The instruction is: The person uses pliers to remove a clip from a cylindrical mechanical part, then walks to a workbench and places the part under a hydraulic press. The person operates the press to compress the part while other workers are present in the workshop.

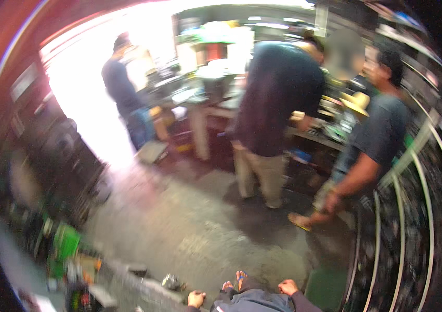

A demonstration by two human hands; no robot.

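Observation:
My left hand [196, 299] and my right hand [287, 286] show at the bottom edge, each resting on a knee of my grey trousers [252, 300]. Both look empty, with fingers loosely curled; the picture is blurred. My bare toes [235, 281] poke out between them on the concrete floor [200, 229]. A small dark metal part [173, 282] lies on the floor just left of my left hand, apart from it.
A person in a dark shirt [278, 104] bends at a cluttered workbench [205, 99]. Another in a grey shirt [382, 135] stands right, beside upright wheel rims [397, 223]. A third person [122, 88] stands by the bright doorway. Green tools [65, 244] lie left.

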